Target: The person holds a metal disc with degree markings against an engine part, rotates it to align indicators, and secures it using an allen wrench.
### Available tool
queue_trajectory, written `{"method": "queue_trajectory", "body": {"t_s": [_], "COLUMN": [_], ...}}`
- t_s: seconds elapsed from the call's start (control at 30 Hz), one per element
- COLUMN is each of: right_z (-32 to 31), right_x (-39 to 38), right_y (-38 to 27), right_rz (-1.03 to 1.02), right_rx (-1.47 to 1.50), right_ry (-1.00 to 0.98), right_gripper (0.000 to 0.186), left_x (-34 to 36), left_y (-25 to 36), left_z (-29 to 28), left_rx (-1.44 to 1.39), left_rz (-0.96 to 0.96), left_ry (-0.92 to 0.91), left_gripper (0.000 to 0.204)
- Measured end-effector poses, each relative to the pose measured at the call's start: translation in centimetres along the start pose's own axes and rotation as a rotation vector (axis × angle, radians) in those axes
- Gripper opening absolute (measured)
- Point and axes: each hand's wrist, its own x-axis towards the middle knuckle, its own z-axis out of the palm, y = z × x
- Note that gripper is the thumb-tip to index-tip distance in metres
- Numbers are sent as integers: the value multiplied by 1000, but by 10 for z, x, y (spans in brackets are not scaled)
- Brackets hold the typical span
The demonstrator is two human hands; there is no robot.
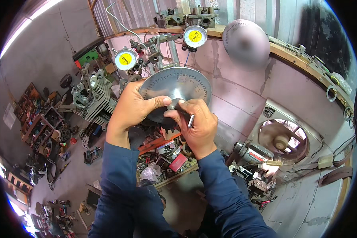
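Observation:
A silver degree wheel [156, 83] with graduation marks round its rim stands in front of me, fixed at a central hub [177, 99]. My left hand [135, 101] is closed on its left side, fingers behind the disc and thumb against the hub. At the hub's lower right, my right hand [198, 123] is closed in a pinch, with a short silver metal rod [191, 121] sticking out between the fingers. What the fingertips press on at the hub is partly hidden. Above the wheel, two yellow-faced dial gauges [195, 36] are held on a metal bracket [162, 39].
A finned engine cylinder [93, 95] stands to the left. Below my hands, a cluttered tray [176, 178] holds loose parts and a red box [178, 162]. A second disc [246, 43] hangs on the wall, with a fan [281, 142] and a motor [252, 154] to the right.

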Motion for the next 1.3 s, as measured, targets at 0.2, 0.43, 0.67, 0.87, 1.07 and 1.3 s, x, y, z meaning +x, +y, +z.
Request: {"method": "queue_trajectory", "body": {"t_s": [0.2, 0.43, 0.67, 0.87, 1.07, 1.3], "right_z": [3, 4, 7, 10, 2, 3], "right_x": [0, -4, -10, -11, -4, -4], "right_y": [-1, 2, 4, 1, -3, -4], "right_rz": [-3, 17, 59, 52, 44, 51], "right_rx": [22, 25, 60, 63, -18, -15], "right_ry": [3, -1, 49, 60, 60, 43], "right_gripper": [34, 35, 40, 38, 38, 37], "left_x": [-1, -1, -1, -2, 0, 2], "left_y": [-3, -2, -1, 0, -3, -1], "left_z": [-3, -4, -2, -5, -1, -5], "left_rx": [19, 38, 0, 8, 118, 60], "left_rz": [29, 8, 32, 10, 211, 239], "left_ry": [0, 5, -3, -10, 155, 234], "left_gripper": [36, 37, 37, 40, 34, 24]}}
